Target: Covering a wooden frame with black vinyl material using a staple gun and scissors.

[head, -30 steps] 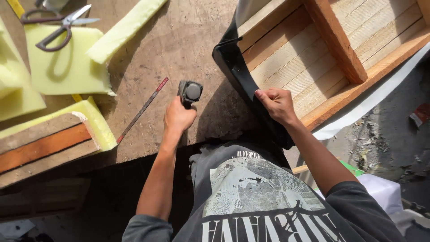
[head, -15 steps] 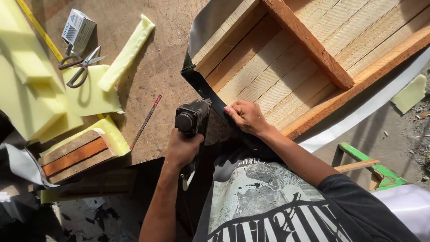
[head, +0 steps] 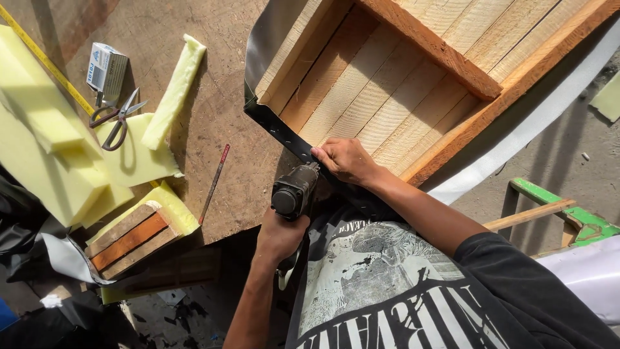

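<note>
Left hand point(head: 279, 236) gripping staple gun point(head: 294, 194), now raised against black strip point(head: 284, 132); right hand point(head: 345, 160) pressing strip onto wooden frame point(head: 452, 136).

Hard, direct sunlight fills the frame, coming from the upper right to judge by the shadows, which fall toward the lower left. The pale wooden frame point(head: 413, 84) and the yellow foam blocks point(head: 45, 148) at the left are brightly lit, close to washed out on their top faces. The scissors point(head: 116, 123) cast a crisp dark shadow on the foam. The staple gun point(head: 294, 194) at centre sits partly in shade, its body dark with little detail. The lower left corner is deep shadow, nearly black. Focus is sharp across the middle; the edges show slight wide-angle stretching, and the lower shirt area is a little soft.
</note>
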